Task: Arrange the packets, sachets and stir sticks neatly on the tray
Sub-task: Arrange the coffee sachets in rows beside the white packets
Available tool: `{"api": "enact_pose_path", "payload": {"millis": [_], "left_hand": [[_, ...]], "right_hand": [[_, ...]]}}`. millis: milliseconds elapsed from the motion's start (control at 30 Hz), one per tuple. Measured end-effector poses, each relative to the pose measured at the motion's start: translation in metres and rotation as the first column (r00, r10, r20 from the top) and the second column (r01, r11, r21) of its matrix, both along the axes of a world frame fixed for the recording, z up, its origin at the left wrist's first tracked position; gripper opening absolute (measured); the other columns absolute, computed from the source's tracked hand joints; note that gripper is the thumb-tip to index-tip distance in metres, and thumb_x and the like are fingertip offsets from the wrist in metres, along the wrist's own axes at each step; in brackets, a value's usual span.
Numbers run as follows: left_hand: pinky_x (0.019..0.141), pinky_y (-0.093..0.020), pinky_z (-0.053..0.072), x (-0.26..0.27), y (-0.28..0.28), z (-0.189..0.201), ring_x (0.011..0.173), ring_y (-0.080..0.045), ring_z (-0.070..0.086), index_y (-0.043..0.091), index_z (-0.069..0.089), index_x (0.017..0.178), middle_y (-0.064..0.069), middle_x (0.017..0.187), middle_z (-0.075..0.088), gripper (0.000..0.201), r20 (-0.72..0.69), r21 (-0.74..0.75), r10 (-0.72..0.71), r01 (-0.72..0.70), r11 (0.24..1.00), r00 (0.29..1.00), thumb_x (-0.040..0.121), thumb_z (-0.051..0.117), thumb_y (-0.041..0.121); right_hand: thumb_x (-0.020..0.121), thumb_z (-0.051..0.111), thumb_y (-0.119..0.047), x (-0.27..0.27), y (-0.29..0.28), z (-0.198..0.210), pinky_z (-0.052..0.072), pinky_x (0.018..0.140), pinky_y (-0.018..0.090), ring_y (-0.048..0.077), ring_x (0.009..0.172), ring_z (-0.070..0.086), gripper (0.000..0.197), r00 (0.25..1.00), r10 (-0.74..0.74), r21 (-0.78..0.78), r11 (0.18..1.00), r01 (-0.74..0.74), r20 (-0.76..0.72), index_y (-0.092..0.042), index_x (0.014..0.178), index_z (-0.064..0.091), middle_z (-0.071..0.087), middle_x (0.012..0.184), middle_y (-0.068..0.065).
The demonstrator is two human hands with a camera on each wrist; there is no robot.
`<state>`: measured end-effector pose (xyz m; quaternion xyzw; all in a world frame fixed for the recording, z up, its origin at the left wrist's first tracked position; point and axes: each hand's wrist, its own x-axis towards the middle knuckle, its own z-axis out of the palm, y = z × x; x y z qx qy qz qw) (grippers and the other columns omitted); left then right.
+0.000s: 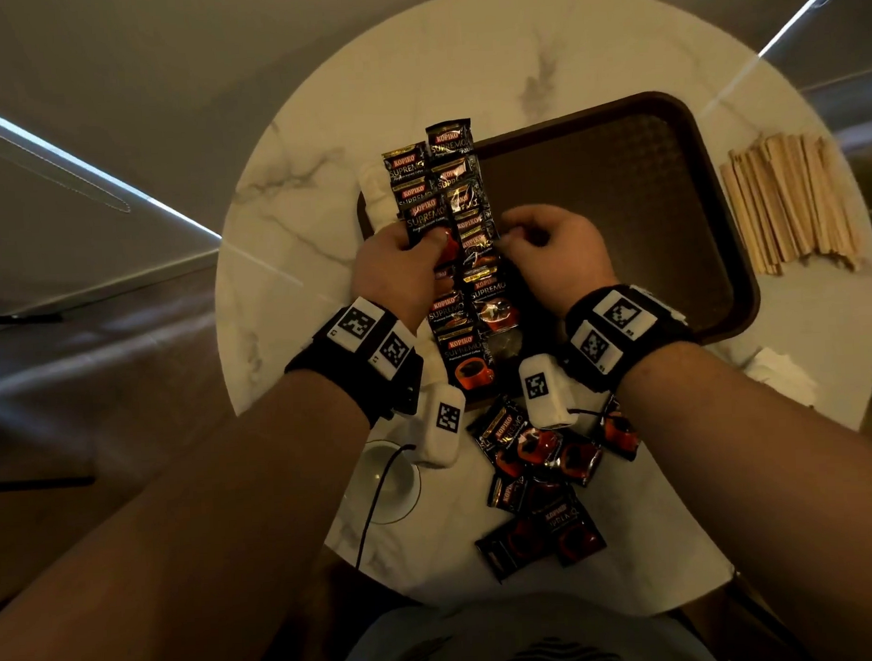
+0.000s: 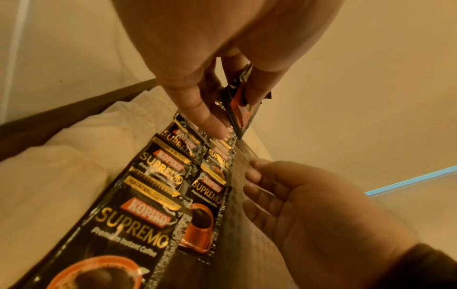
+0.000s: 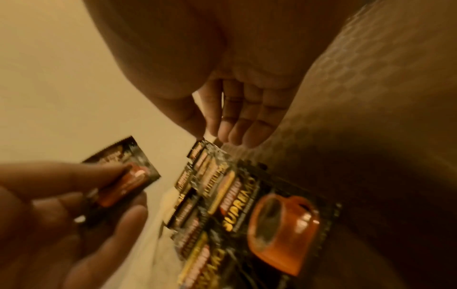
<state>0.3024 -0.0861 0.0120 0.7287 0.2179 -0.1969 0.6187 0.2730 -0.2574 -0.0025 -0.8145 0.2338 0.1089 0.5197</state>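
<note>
Black Kopiko coffee sachets (image 1: pixel 477 258) lie in two overlapping columns along the left side of the brown tray (image 1: pixel 618 197). My left hand (image 1: pixel 405 254) pinches one coffee sachet (image 1: pixel 426 218) between thumb and fingers over the left column; the left wrist view shows this sachet (image 2: pixel 238 103) tilted above the rows. My right hand (image 1: pixel 545 245) hovers beside the right column, fingers loosely bent and holding nothing, its fingertips (image 3: pixel 235 135) close to the tray surface. A bundle of wooden stir sticks (image 1: pixel 788 205) lies on the table right of the tray.
A loose pile of coffee sachets (image 1: pixel 540 475) sits on the round marble table (image 1: pixel 278 197) near my body. White packets (image 1: pixel 375 193) lie at the tray's left edge, more white paper (image 1: pixel 780 370) at the right. A white saucer (image 1: pixel 385 477) stands under my left forearm.
</note>
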Motion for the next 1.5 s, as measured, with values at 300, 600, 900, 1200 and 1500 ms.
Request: {"api": "enact_pose_path", "payload": {"millis": [300, 600, 900, 1200, 1500], "left_hand": [[0.086, -0.046, 0.062, -0.030, 0.004, 0.007, 0.093, -0.020, 0.076, 0.021, 0.075, 0.102, 0.001, 0.098, 0.079, 0.045, -0.010, 0.086, -0.180, 0.180, 0.980, 0.984, 0.069, 0.085, 0.050], [0.064, -0.026, 0.048, -0.026, 0.024, -0.012, 0.080, -0.010, 0.063, 0.021, 0.072, 0.102, 0.003, 0.100, 0.070, 0.024, -0.067, 0.397, -0.028, 0.052, 0.916, 0.997, 0.080, 0.079, 0.027], [0.080, -0.030, 0.055, -0.033, 0.020, -0.019, 0.086, -0.013, 0.062, 0.023, 0.072, 0.103, 0.003, 0.102, 0.067, 0.024, -0.096, 0.416, -0.084, 0.117, 0.902, 0.992, 0.080, 0.080, 0.020], [0.062, -0.020, 0.050, -0.040, 0.017, 0.002, 0.079, -0.010, 0.062, 0.026, 0.070, 0.101, 0.002, 0.105, 0.069, 0.025, -0.059, 0.413, -0.092, 0.108, 0.904, 0.994, 0.079, 0.079, 0.019], [0.058, -0.011, 0.049, -0.133, -0.005, 0.048, 0.072, 0.002, 0.064, 0.034, 0.066, 0.098, 0.014, 0.090, 0.069, 0.019, 0.104, 0.371, -0.489, 0.422, 0.827, 0.866, 0.091, 0.070, 0.017]], "right_hand": [[0.097, 0.071, -0.013, -0.027, -0.008, 0.018, 0.063, 0.074, 0.033, 0.015, 0.077, 0.075, 0.009, 0.996, 0.084, 0.244, 0.966, -0.081, -0.005, -0.021, 0.095, 0.074, 0.078, 0.086, 0.002], [0.093, 0.077, -0.023, -0.064, -0.017, -0.015, 0.064, 0.083, 0.043, 0.018, 0.085, 0.076, 0.004, 0.971, 0.063, 0.014, 0.998, -0.062, -0.230, -0.025, 0.093, 0.074, 0.078, 0.090, -0.002], [0.089, 0.080, -0.026, -0.060, -0.008, -0.033, 0.057, 0.078, 0.030, 0.012, 0.089, 0.069, 0.017, 0.978, 0.054, -0.197, 0.976, -0.094, -0.199, -0.033, 0.087, 0.065, 0.070, 0.091, -0.010], [0.089, 0.080, -0.027, -0.063, -0.007, -0.012, 0.045, 0.064, 0.020, 0.008, 0.088, 0.066, 0.017, 0.978, 0.081, -0.217, 0.969, -0.123, -0.194, -0.029, 0.100, 0.067, 0.068, 0.093, -0.009], [0.089, 0.077, -0.032, -0.127, -0.014, 0.041, 0.056, 0.084, 0.035, 0.016, 0.093, 0.066, 0.013, 0.801, 0.451, -0.313, 0.753, -0.578, -0.395, -0.029, 0.098, 0.070, 0.069, 0.095, -0.007]]}}
